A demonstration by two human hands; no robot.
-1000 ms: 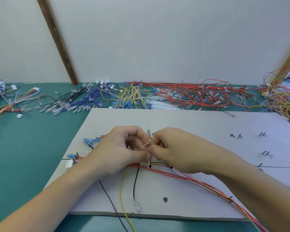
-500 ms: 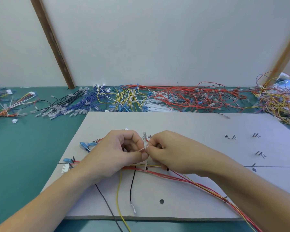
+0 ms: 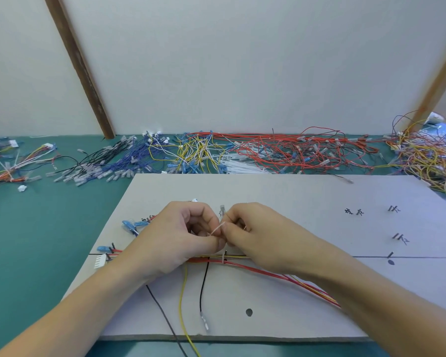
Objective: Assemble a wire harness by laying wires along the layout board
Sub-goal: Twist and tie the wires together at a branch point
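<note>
A grey layout board (image 3: 294, 197) lies on the green table, with a drawn line and small pegs. A bundle of red, yellow and black wires (image 3: 268, 270) runs along the line under my hands. My left hand (image 3: 175, 238) and my right hand (image 3: 258, 235) meet above the bundle, both pinching a thin pale tie (image 3: 218, 229) between fingertips. A white cable tie (image 3: 224, 258) wraps the bundle just below. A yellow wire (image 3: 182, 302) and a black wire (image 3: 202, 289) hang toward the board's near edge. A white connector (image 3: 99, 261) lies at the left end.
Piles of loose wires line the back of the table: black and blue (image 3: 108, 163), yellow (image 3: 193, 153), red (image 3: 294, 150), mixed orange (image 3: 433, 158). Blue terminals (image 3: 131, 225) lie on the board's left. Pegs (image 3: 398, 237) and a hole (image 3: 249, 312) mark the board.
Both hands stay pinched together on the tie over the bundle. The view has tilted slightly, so the hands sit a little higher on the board.
</note>
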